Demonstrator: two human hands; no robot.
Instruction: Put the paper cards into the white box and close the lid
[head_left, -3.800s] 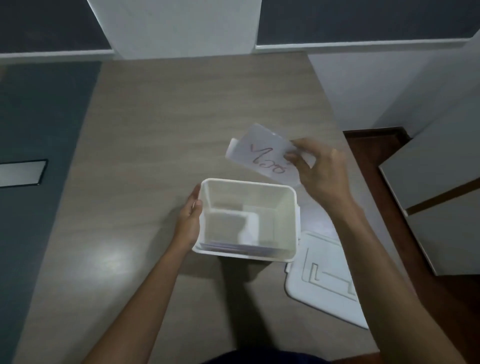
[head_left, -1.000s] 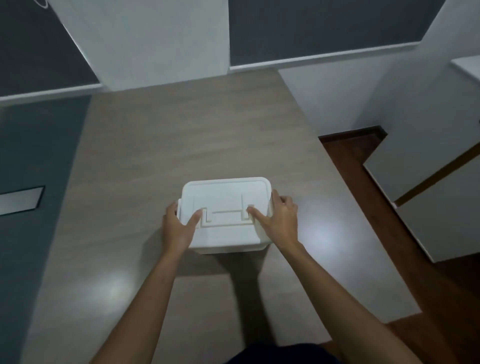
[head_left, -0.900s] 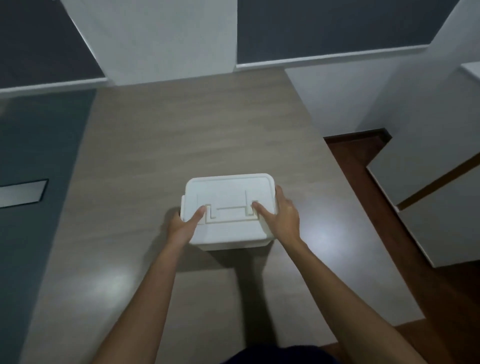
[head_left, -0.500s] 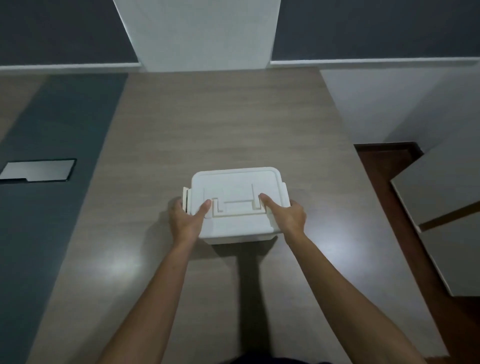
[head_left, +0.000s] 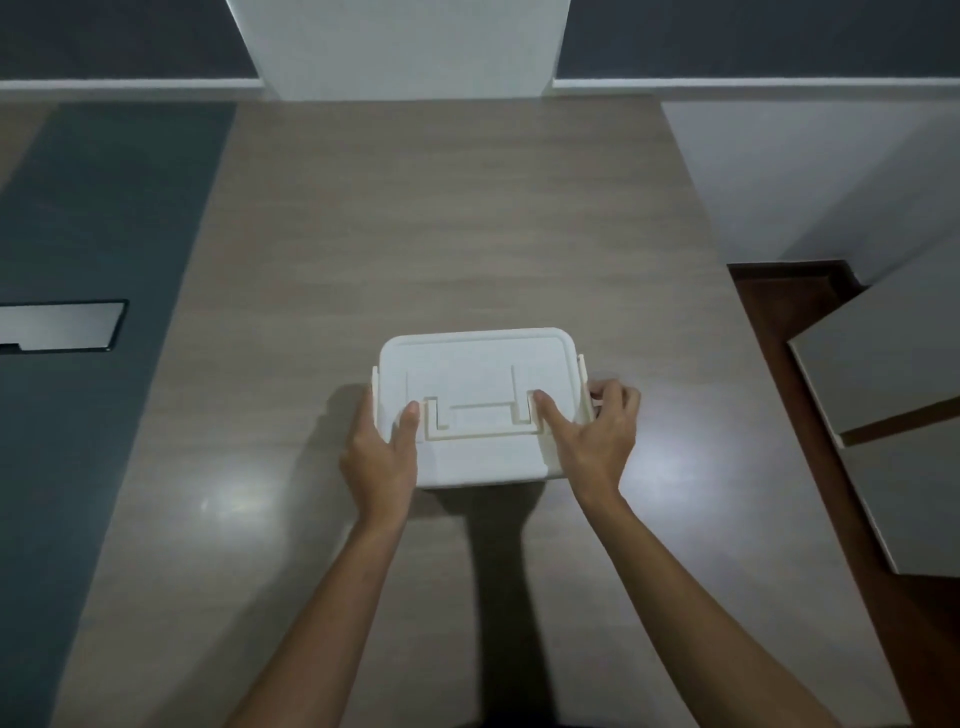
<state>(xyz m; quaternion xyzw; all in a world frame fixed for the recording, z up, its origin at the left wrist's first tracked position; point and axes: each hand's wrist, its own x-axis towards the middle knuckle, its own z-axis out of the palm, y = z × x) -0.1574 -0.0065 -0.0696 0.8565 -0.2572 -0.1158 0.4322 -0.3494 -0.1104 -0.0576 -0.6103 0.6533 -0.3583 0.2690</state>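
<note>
The white box (head_left: 483, 462) stands on the wooden table with its lid (head_left: 478, 364) lying flat on top. No paper cards are visible; the lid hides the inside. My left hand (head_left: 382, 452) holds the box's left side, thumb resting on the lid beside the folded handle (head_left: 480, 418). My right hand (head_left: 592, 431) holds the right side, thumb on the lid and fingers curled around the side latch (head_left: 584, 384).
The wooden table (head_left: 467, 234) runs back to a white pillar (head_left: 400, 47). A dark grey strip with a metal plate (head_left: 57, 325) lies on the left. The table's right edge drops to a brown floor (head_left: 789, 312) and pale cabinets (head_left: 883, 384).
The card went into the box and the lid was put on earlier. Over the last second both hands stayed on the box; my right fingers have curled around the side latch.
</note>
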